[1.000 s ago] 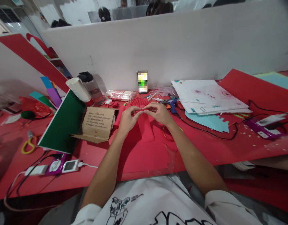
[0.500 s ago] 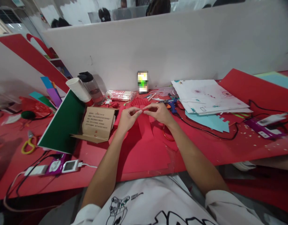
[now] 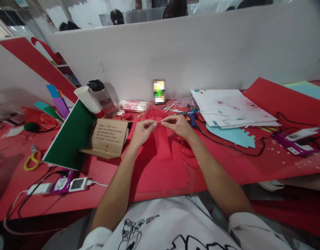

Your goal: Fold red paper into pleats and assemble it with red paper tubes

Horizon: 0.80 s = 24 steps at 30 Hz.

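Observation:
Both my hands meet over the middle of the red table, fingertips almost touching. My left hand [image 3: 145, 130] pinches one side of a strip of red paper [image 3: 162, 144], and my right hand [image 3: 177, 124] pinches it close by on the other side. The strip hangs from the fingertips toward me. Just beyond the fingers lies a piece of pleated red paper [image 3: 156, 114]. Under my wrists is a large red sheet [image 3: 160, 175] with a notched right edge. A thin ring [image 3: 185, 150] rests beside my right wrist.
A cardboard box [image 3: 105, 137] and a green board [image 3: 71, 139] stand on the left, with yellow scissors [image 3: 32, 162] beyond. Behind are a water bottle [image 3: 104, 97] and a phone [image 3: 159, 92]. A blue glue gun [image 3: 192, 117] and white sheets [image 3: 231, 106] lie right.
My hands hold nearly the same place. The fingertips have drawn very slightly apart along the red paper, and the hanging strip has shifted a little.

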Each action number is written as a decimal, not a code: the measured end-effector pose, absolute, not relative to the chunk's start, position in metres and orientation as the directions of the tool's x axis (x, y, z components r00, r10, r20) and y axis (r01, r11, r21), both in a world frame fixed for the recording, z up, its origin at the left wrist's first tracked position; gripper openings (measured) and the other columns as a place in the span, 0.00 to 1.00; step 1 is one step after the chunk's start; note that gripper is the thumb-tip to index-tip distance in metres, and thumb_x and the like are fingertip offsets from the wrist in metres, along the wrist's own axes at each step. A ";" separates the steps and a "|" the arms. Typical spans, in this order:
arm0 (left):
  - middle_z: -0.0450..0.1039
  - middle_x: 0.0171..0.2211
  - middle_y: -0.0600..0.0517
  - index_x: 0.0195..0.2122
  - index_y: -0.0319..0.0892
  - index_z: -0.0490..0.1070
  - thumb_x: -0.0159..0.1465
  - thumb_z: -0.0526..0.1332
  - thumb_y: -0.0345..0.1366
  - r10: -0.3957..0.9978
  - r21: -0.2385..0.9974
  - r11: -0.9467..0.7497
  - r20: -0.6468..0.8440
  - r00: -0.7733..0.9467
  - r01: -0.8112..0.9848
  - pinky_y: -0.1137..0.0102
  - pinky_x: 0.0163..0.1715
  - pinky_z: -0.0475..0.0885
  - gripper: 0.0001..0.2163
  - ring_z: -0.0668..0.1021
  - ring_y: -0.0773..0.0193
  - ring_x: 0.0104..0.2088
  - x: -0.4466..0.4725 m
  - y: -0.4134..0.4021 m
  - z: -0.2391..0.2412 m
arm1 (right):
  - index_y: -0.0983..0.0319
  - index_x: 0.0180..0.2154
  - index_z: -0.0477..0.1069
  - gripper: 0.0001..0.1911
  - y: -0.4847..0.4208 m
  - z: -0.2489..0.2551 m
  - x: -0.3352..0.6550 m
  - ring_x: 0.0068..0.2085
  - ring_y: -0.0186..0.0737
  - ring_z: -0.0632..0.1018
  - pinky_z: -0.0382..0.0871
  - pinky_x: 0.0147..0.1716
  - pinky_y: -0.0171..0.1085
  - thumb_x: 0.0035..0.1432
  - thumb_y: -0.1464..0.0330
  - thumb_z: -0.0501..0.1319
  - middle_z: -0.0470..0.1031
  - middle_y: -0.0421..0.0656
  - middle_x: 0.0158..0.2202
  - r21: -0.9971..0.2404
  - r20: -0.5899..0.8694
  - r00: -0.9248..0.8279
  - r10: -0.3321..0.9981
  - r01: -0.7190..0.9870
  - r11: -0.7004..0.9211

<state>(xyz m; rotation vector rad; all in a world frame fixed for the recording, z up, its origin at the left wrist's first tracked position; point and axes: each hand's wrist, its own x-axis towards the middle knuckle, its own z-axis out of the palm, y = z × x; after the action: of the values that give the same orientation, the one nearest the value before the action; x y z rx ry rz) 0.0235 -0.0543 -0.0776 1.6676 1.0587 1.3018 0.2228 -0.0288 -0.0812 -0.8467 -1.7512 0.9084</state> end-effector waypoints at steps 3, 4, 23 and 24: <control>0.82 0.34 0.48 0.36 0.40 0.82 0.59 0.67 0.42 0.942 0.936 -0.325 0.308 0.137 0.132 0.67 0.39 0.73 0.11 0.79 0.62 0.34 0.021 -0.052 -0.081 | 0.60 0.37 0.84 0.10 -0.028 -0.082 0.224 0.38 0.43 0.82 0.75 0.42 0.41 0.56 0.62 0.68 0.84 0.45 0.36 -0.863 0.423 -0.308 0.852 0.151 0.482; 0.82 0.34 0.48 0.36 0.40 0.82 0.59 0.67 0.42 0.946 0.942 -0.310 0.293 0.137 0.131 0.67 0.39 0.73 0.11 0.79 0.62 0.34 0.021 -0.051 -0.081 | 0.60 0.37 0.84 0.10 -0.027 -0.082 0.224 0.38 0.43 0.82 0.75 0.42 0.41 0.56 0.62 0.68 0.84 0.45 0.36 -0.864 0.418 -0.311 0.853 0.155 0.480; 0.79 0.32 0.49 0.36 0.39 0.80 0.62 0.62 0.36 0.928 0.884 -0.372 0.345 0.142 0.283 0.70 0.34 0.72 0.08 0.77 0.63 0.31 0.020 -0.048 -0.087 | 0.63 0.35 0.83 0.10 -0.026 -0.083 0.227 0.33 0.40 0.79 0.72 0.37 0.39 0.56 0.65 0.66 0.82 0.45 0.31 -0.866 0.357 -0.336 0.871 0.229 0.444; 0.78 0.31 0.49 0.36 0.39 0.79 0.63 0.61 0.36 0.922 0.873 -0.386 0.358 0.143 0.298 0.70 0.33 0.71 0.09 0.76 0.64 0.31 0.021 -0.049 -0.086 | 0.63 0.35 0.83 0.09 -0.025 -0.083 0.226 0.33 0.40 0.79 0.72 0.38 0.39 0.57 0.66 0.65 0.81 0.45 0.31 -0.856 0.374 -0.328 0.867 0.239 0.459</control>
<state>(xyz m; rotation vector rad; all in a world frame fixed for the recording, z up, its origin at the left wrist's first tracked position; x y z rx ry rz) 0.0209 -0.0489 -0.0864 1.7860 1.1724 1.2507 0.2264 -0.0253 -0.0831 -0.9379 -1.8190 0.8877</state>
